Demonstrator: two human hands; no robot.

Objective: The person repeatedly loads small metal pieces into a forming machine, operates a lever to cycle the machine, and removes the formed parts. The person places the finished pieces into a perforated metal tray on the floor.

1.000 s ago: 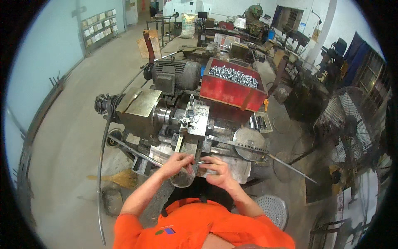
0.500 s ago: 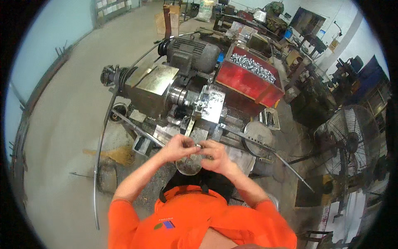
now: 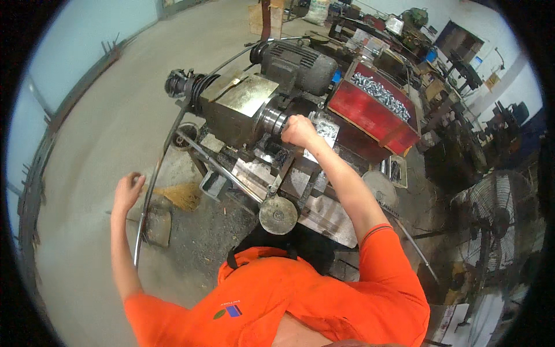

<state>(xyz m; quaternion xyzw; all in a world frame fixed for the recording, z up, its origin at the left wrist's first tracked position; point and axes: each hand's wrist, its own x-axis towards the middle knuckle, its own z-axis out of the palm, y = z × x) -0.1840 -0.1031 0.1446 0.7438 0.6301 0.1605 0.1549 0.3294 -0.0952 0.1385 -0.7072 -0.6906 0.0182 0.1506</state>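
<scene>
My right hand (image 3: 299, 132) reaches over the lathe, its fingers closed right at the front of the round steel chuck (image 3: 272, 117). Whatever those fingers hold is hidden behind the hand. Beneath my wrist lies the shiny metal tool slide (image 3: 325, 130), partly covered by the forearm. Out to the left, my left hand (image 3: 127, 191) is raised with fingers loosely curved and apart, holding nothing. It is beside a long bent metal lever rod (image 3: 151, 194), with a gap between them. The lathe headstock (image 3: 231, 124) has a bright flat plate (image 3: 248, 91) on top.
A red bin (image 3: 370, 107) full of small shiny metal parts stands behind the slide. An electric motor (image 3: 303, 66) sits at the back. A round disc (image 3: 278, 216) and a slanting bar (image 3: 225, 172) lie nearer me. A large fan (image 3: 491, 214) stands at right; a broom head (image 3: 182, 196) is on the floor.
My hands were together in front of me, fingers around a small metal piece. They have parted: the right went forward to the chuck, the left swung out toward the lever rod. The view shifted.
</scene>
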